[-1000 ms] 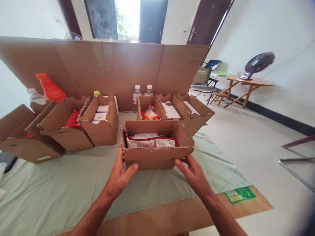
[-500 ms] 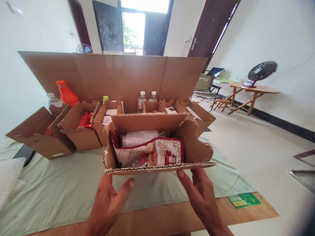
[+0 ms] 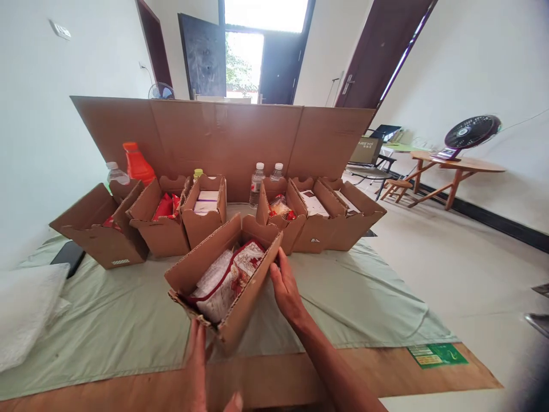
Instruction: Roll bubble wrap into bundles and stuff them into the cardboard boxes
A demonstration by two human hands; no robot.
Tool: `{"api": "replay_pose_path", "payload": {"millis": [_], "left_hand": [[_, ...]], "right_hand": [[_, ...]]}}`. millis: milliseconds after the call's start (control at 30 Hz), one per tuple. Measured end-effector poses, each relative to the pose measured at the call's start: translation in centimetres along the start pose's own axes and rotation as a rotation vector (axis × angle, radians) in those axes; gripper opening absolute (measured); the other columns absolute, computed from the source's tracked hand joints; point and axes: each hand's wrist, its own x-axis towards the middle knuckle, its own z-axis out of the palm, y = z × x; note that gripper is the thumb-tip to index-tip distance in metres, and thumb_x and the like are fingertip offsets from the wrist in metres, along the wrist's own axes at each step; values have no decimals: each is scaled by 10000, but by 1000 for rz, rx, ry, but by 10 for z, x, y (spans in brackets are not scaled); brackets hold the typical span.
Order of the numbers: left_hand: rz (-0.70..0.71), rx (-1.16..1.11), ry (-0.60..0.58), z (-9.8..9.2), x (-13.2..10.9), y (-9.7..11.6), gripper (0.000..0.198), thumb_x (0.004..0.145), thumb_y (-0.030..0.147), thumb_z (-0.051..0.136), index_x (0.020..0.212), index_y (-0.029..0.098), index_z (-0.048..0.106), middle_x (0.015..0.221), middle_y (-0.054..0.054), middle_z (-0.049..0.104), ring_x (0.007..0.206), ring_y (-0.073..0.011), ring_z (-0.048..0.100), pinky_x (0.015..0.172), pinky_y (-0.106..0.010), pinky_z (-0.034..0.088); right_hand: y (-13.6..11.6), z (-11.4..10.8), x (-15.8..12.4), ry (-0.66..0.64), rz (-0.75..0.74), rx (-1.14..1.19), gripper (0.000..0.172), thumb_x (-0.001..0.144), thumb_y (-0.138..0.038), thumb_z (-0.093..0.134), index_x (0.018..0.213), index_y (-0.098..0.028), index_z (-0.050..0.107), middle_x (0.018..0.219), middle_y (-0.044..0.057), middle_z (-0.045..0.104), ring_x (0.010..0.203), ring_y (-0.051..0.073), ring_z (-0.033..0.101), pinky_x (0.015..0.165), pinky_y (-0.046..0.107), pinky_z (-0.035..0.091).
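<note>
An open cardboard box stands turned at an angle on the green cloth. Inside it lie a red-and-white printed packet and something wrapped in clear plastic. My right hand rests against the box's right side, its fingers near the far corner. At the near left corner is my left hand, fingers upright against the cardboard and thumb held apart. Neither hand's fingers wrap round the box.
Behind stand several cardboard boxes with packets, before a tall cardboard panel. Bottles stand between them. Bubble wrap and a black object lie left; a green sheet lies at the front right.
The box has gone from facing me squarely to an angled position, lower and farther left. My right hand has moved to its right side, my left hand to the near corner. The view has shifted.
</note>
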Motion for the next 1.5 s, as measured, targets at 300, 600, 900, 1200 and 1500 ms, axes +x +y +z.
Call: {"api": "replay_pose_path", "payload": {"millis": [300, 600, 900, 1200, 1500], "left_hand": [[84, 28, 25, 36, 3, 10, 1091, 755, 183, 641, 1636, 326, 14, 1736, -61, -50, 1572, -434, 25, 1154, -626, 406], [58, 94, -59, 44, 8, 15, 1178, 715, 180, 705, 1630, 365, -13, 1734, -42, -77, 1568, -439, 22, 1197, -646, 334], [30, 53, -45, 63, 41, 35, 851, 919, 149, 503, 1614, 371, 66, 1729, -79, -76, 1582, -390, 50, 1182, -679, 322], [6, -86, -9, 103, 169, 32, 862, 839, 181, 592, 1593, 220, 175, 1716, -162, -110, 1593, -321, 8, 1231, -537, 293], [-25, -67, -269, 103, 161, -4, 723, 915, 362, 564, 1565, 146, 333, 1656, -190, 319, 1543, -331, 281, 1257, -565, 216]], "right_hand": [[-6, 31, 5, 54, -109, 37, 616, 1049, -592, 317, 1553, -247, 396, 1625, 78, 374, 1513, 242, 312, 1268, 472, 224], [7, 23, -3, -15, -153, 108, 636, 1020, -640, 383, 1538, -276, 442, 1609, 64, 412, 1489, 268, 369, 1236, 468, 305], [16, 26, -10, 193, -37, 136, 533, 1034, -590, 375, 1378, -234, 573, 1491, 113, 535, 1412, 266, 458, 1211, 488, 319], [31, 15, 2, 285, 101, 136, 494, 1026, -555, 352, 1296, -219, 593, 1391, 135, 589, 1293, 266, 550, 1116, 488, 424], [33, 17, 3, 271, 123, 114, 470, 1012, -536, 379, 1245, -207, 621, 1388, 140, 593, 1281, 269, 561, 1113, 485, 418]]}}
